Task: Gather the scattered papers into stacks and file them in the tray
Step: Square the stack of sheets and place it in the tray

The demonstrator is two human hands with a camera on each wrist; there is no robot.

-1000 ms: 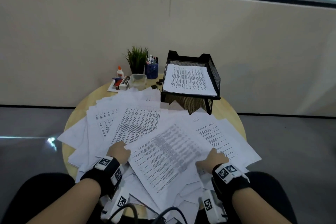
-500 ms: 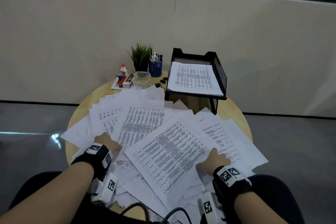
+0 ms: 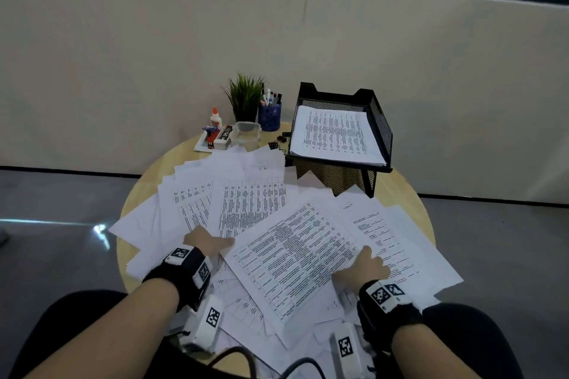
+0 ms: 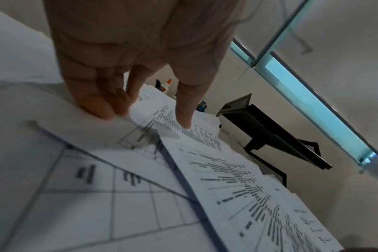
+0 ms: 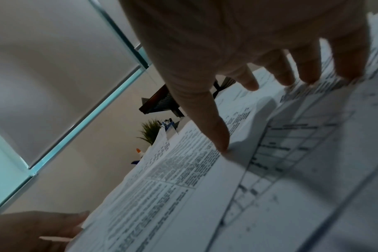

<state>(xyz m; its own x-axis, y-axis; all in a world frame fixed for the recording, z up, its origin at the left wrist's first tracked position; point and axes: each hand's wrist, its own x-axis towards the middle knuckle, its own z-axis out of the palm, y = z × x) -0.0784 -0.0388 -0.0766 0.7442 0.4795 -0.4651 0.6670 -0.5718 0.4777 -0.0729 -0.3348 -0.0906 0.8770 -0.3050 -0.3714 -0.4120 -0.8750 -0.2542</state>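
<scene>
From the head view, thin printed papers (image 3: 289, 255) fan across the round wooden surface (image 3: 412, 203) between the left hand (image 3: 206, 243) and right hand (image 3: 366, 271); the black mesh tray (image 3: 381, 129) stands beyond. Wrist views show straight fingertips (image 4: 183, 117) of both hands pressing the sheets (image 5: 183, 187).

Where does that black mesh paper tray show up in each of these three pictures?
Head view: black mesh tray at the table's far right, paper inside.
Left wrist view: right of centre, beyond the left hand.
Right wrist view: small, mid-frame, partly behind the right hand.
Shared landmark: the green plant beside it; not seen from the left wrist.
</scene>
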